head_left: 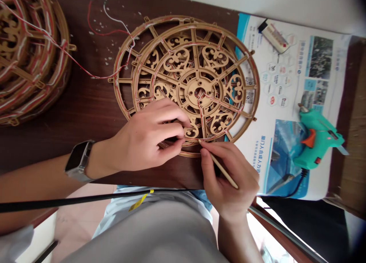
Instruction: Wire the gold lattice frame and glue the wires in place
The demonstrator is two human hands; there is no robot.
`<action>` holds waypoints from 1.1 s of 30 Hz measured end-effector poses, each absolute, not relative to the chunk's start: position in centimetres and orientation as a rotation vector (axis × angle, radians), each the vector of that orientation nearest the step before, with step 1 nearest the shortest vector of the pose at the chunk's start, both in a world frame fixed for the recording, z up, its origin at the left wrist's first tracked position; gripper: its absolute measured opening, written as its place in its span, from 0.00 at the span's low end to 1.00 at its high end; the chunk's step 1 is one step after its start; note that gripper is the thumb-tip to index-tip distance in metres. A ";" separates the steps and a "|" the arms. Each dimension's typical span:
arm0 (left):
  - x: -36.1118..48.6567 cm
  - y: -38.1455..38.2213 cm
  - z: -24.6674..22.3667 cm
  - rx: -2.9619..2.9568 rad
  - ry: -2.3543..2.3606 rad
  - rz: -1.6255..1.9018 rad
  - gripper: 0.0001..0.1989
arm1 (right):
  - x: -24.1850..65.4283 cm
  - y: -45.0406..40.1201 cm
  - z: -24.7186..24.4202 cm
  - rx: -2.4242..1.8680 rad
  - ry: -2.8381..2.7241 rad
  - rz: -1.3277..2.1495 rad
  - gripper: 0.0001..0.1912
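Gold-coloured round openwork frames [197, 82] lie stacked on the dark table, with red and white wires [201, 114] running along their rings and through the hub. My right hand [231, 175] pinches a thin pale stick [224, 171], its tip touching the near edge of the top ring. Just left of that tip, my left hand [148, 137] rests over the near-left part of the frames, fingers curled and thumb near the index finger. Whether anything small is between those fingers cannot be made out. A watch is on the left wrist.
More wired gold frames [37, 61] are stacked at the left. Loose wire [105, 34] and white scraps lie between the stacks. On the right, a printed sheet [263, 129] bears a teal glue gun [317, 141] and a small white-and-black object [274, 36]. A black cable [85, 198] crosses below the table edge.
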State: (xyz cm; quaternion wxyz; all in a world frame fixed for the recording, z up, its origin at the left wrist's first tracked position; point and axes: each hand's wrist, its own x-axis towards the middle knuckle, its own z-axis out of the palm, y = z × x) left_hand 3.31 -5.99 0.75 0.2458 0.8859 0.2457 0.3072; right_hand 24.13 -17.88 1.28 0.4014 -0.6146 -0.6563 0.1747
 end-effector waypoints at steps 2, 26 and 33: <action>3.4 -6.0 0.7 2.419 0.671 0.840 0.04 | 24.1 -18.0 1.3 -1.548 -1.683 0.437 0.16; 3.2 -6.0 0.7 2.400 0.664 0.844 0.04 | 24.5 -17.6 1.6 -1.556 -1.656 0.531 0.15; 3.2 -6.0 0.6 2.405 0.679 0.838 0.04 | 24.6 -17.4 1.6 -1.552 -1.651 0.571 0.14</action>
